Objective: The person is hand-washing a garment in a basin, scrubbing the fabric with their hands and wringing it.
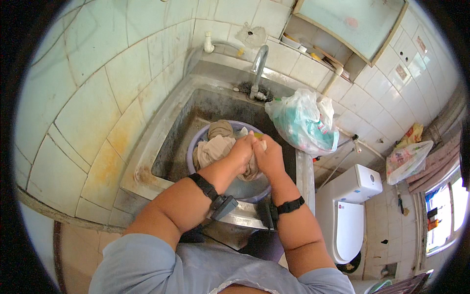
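Observation:
My left hand (241, 153) and my right hand (269, 155) meet over a light purple basin (190, 153). Both are closed on a wet-looking beige cloth (252, 169), which hangs between and below them. More of the beige cloth (214, 149) is bunched in the basin to the left, beside a darker brown bundle (220, 128). Water shows in the basin's near part. A small yellow thing (258, 134) peeks out behind my fingers; its kind is hidden. The basin sits inside a stained metal sink (139, 179).
A curved faucet (260, 63) rises behind the basin. On the sink's right edge stands a filled plastic bag (301, 122). A white toilet (350, 225) is to the right, a cabinet (350, 24) hangs above, and a tiled wall (100, 117) borders the left.

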Tool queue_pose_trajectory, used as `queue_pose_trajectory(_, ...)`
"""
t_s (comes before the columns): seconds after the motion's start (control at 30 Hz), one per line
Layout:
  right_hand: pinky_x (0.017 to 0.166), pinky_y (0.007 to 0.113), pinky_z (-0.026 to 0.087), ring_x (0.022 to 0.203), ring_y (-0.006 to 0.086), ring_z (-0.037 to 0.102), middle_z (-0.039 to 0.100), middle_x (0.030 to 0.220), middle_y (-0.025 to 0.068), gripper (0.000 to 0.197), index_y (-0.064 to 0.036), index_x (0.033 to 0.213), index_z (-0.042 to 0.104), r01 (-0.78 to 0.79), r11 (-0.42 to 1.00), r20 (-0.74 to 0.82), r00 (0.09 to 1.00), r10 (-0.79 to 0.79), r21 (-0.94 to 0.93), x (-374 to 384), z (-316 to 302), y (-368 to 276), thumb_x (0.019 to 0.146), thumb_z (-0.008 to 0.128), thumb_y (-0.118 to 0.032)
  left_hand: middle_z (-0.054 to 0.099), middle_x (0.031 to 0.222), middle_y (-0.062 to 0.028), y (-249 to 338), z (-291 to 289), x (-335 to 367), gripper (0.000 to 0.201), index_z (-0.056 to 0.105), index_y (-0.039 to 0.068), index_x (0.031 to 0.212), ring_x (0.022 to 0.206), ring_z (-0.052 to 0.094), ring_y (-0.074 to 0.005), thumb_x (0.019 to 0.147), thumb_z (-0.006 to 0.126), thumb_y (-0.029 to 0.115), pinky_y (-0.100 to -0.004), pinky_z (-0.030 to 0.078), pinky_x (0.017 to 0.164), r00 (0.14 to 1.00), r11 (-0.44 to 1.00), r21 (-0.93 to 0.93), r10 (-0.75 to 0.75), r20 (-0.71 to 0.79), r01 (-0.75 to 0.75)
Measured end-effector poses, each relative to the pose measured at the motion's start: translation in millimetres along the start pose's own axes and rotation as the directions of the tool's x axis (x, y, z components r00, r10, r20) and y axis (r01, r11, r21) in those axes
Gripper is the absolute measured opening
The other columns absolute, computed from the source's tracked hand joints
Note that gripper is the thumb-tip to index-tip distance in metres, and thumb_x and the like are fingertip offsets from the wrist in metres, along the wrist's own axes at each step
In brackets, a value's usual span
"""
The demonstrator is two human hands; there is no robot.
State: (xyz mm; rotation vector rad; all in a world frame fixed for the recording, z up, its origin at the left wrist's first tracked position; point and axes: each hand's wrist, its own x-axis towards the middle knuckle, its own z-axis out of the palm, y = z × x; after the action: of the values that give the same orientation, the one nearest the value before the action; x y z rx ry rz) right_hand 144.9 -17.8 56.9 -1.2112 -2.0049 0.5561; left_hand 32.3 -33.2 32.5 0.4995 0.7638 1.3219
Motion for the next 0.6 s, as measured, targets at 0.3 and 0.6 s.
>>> queue_pose_trajectory(0.3, 0.067, 0.049, 0.047, 0.08, 0.0459, 0.06, 0.063, 0.082, 0.0254, 0.038, -0.0008, 0.085, 0.062, -0.072, 0.997, -0.103, 0.992, 0.075, 0.035, 15, 5, 12, 0.093, 0.054, -0.037, 0.066, 0.104, -0.0125, -26, -14, 29, 0.047, 0.058, -0.001, 0.11, 0.091, 0.064, -0.0228, 0.103, 0.039, 0.041, -0.0378, 0.051, 0.081, 0.987, 0.983, 0.088, 0.162, 0.009, -0.163)
queue_pose_trajectory(0.6, 0.075, 0.044, 0.043, 0.074, 0.0352, 0.056, 0.062, 0.082, 0.0225, 0.055, 0.0031, 0.085, 0.06, -0.204, 0.919, -0.198, 0.939, 0.281, 0.336, 26, 10, 54, 0.098, 0.042, -0.047, 0.066, 0.096, -0.0105, -10, -8, 13, 0.041, 0.061, -0.001, 0.104, 0.082, 0.064, -0.018, 0.098, 0.052, 0.038, -0.0328, 0.051, 0.075, 0.995, 0.917, 0.388, 0.088, 0.037, -0.096)
